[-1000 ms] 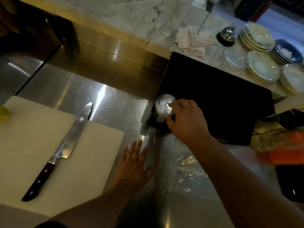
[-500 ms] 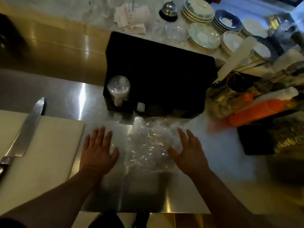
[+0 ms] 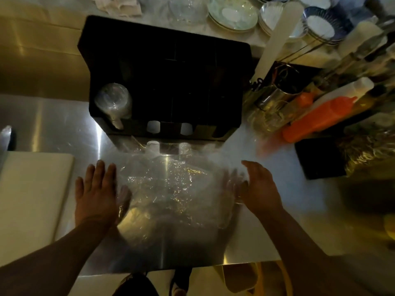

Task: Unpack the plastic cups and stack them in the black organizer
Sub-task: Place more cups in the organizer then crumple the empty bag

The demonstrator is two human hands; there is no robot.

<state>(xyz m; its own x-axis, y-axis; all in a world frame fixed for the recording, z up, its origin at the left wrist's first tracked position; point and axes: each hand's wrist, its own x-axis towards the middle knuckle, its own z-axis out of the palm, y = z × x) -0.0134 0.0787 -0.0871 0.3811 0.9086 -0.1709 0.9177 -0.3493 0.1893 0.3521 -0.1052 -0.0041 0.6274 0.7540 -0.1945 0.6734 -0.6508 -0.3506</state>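
Observation:
A black organizer [image 3: 168,67] stands at the back of the steel counter. A stack of clear plastic cups [image 3: 113,102] sits in its leftmost slot, bottoms up. In front of it lies a crumpled clear plastic wrapper [image 3: 171,189], flat on the counter. My left hand [image 3: 97,193] rests palm down with fingers spread at the wrapper's left edge. My right hand [image 3: 258,186] is at the wrapper's right edge, fingers curled slightly against the film. Whether it grips the film I cannot tell.
A white cutting board [image 3: 32,195] lies at the left, with a knife tip [image 3: 5,135] above it. Orange squeeze bottles [image 3: 320,118], a metal cup [image 3: 275,97] and a black tray [image 3: 318,159] crowd the right. Plates [image 3: 233,13] are stacked behind the organizer.
My right hand left the cup stack in the organizer and came down to the wrapper. Both hands now flank the wrapper, and my view has shifted right and forward.

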